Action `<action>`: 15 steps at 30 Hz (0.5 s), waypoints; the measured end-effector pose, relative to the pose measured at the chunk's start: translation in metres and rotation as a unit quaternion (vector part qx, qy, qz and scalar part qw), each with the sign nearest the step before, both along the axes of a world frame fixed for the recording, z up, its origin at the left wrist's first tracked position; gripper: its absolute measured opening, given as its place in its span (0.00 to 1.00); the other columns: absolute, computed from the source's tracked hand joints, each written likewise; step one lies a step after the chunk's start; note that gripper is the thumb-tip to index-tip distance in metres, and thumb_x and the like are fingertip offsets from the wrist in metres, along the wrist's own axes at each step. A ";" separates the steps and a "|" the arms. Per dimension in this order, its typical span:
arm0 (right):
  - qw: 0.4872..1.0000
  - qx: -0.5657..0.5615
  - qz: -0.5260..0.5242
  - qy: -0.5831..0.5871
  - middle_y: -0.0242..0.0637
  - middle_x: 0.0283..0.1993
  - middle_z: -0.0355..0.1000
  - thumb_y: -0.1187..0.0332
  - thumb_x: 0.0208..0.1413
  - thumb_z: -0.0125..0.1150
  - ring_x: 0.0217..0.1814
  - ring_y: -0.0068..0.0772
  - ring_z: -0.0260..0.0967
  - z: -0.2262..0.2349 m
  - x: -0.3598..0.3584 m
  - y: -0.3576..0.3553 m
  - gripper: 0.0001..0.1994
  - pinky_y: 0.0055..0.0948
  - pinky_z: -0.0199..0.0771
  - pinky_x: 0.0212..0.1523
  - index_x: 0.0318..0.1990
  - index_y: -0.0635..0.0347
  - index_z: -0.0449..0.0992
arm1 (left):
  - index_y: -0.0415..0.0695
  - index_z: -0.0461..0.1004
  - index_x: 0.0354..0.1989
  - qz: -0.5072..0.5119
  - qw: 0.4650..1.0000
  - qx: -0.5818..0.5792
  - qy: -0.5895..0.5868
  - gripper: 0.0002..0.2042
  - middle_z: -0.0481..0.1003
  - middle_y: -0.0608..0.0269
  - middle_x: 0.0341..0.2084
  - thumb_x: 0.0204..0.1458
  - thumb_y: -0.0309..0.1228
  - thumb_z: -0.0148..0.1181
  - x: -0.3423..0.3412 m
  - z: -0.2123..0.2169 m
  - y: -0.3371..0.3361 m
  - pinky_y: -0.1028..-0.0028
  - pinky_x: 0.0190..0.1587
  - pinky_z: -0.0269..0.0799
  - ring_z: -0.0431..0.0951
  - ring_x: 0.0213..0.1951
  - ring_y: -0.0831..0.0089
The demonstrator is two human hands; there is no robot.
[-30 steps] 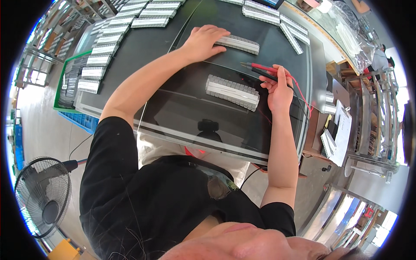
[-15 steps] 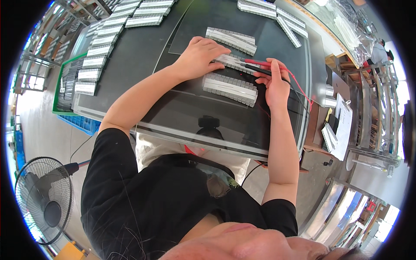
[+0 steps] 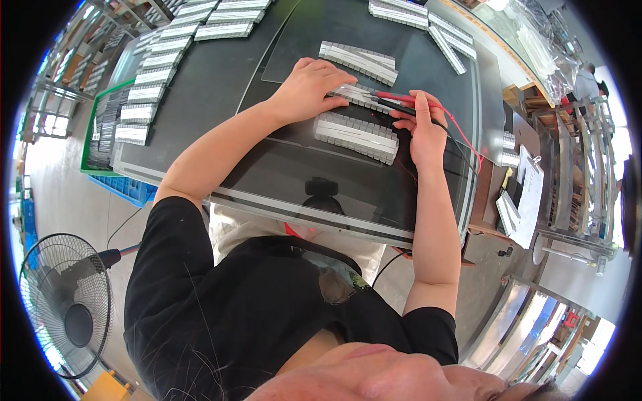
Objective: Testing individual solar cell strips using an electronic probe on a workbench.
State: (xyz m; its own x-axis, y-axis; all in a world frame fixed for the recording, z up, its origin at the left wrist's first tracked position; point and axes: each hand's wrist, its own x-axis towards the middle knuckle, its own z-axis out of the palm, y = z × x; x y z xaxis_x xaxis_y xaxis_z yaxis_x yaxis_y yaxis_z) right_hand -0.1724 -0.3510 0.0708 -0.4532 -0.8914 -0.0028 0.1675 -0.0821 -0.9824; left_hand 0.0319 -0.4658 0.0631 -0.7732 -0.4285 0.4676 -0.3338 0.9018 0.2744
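Note:
My left hand (image 3: 309,88) is closed on the left end of a grey segmented strip (image 3: 361,97) with a white band along its top, thumb on the near edge and fingers on the far edge. In my right hand (image 3: 426,130) are two test probes, a red probe (image 3: 404,98) and a black probe (image 3: 403,109), held side by side like chopsticks. Their tips point left at the strip's middle; whether they touch it I cannot tell. Similar pieces lie on both sides of it: a far strip (image 3: 361,60) and a near strip (image 3: 356,138).
More strips (image 3: 148,95) line the dark table's (image 3: 281,174) left side, with others (image 3: 447,40) at the far right. A green crate (image 3: 85,157) stands beside the left edge. Probe leads trail right. A fan (image 3: 67,304) stands lower left; papers (image 3: 528,194) lie on the right.
Both hands, the probes and the strips keep practically the same places. The fan's head has turned slightly, and the whole view has shifted a little.

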 end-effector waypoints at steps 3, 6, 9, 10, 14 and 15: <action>0.999 -0.001 -0.013 -0.038 0.42 0.35 0.70 0.62 0.59 0.47 0.29 0.32 0.73 -0.002 -0.003 -0.001 0.14 0.22 0.73 0.24 0.42 0.65 0.67 | 0.50 0.70 0.45 0.006 1.000 -0.001 -0.005 0.18 0.73 0.66 0.37 0.44 0.37 0.60 0.000 0.000 -0.001 0.67 0.53 0.54 0.68 0.46 0.70; 0.994 -0.030 -0.026 -0.098 0.42 0.34 0.69 0.62 0.59 0.47 0.27 0.34 0.73 -0.006 -0.011 -0.002 0.13 0.23 0.74 0.22 0.42 0.64 0.66 | 0.49 0.70 0.45 0.016 0.996 0.085 -0.024 0.18 0.73 0.64 0.36 0.44 0.38 0.60 0.004 0.010 -0.004 0.66 0.53 0.55 0.69 0.45 0.68; 0.993 -0.036 -0.028 -0.111 0.42 0.34 0.69 0.62 0.59 0.47 0.27 0.34 0.73 -0.005 -0.012 -0.001 0.13 0.23 0.74 0.21 0.41 0.64 0.66 | 0.49 0.70 0.46 0.002 0.978 0.207 -0.007 0.19 0.73 0.62 0.35 0.43 0.38 0.60 0.011 0.021 0.007 0.65 0.52 0.56 0.70 0.44 0.67; 0.993 -0.035 -0.028 -0.112 0.42 0.34 0.69 0.62 0.59 0.47 0.27 0.35 0.73 -0.005 -0.012 -0.001 0.13 0.23 0.74 0.21 0.41 0.64 0.66 | 0.48 0.70 0.46 -0.006 0.978 0.205 -0.022 0.20 0.73 0.61 0.35 0.43 0.39 0.60 0.015 0.027 0.017 0.65 0.52 0.56 0.69 0.44 0.66; 0.993 -0.029 -0.024 -0.109 0.39 0.32 0.70 0.61 0.58 0.48 0.28 0.35 0.73 -0.006 -0.012 -0.002 0.13 0.25 0.74 0.22 0.42 0.62 0.67 | 0.49 0.69 0.47 -0.036 0.990 0.122 -0.052 0.21 0.70 0.64 0.42 0.42 0.37 0.62 0.028 0.024 0.049 0.66 0.55 0.54 0.64 0.51 0.66; 0.994 -0.032 -0.018 -0.107 0.39 0.32 0.70 0.61 0.58 0.48 0.28 0.35 0.73 -0.006 -0.011 -0.002 0.13 0.25 0.74 0.22 0.42 0.62 0.67 | 0.48 0.69 0.47 -0.049 0.990 0.122 -0.055 0.21 0.70 0.64 0.43 0.42 0.37 0.62 0.029 0.019 0.051 0.65 0.55 0.53 0.64 0.51 0.66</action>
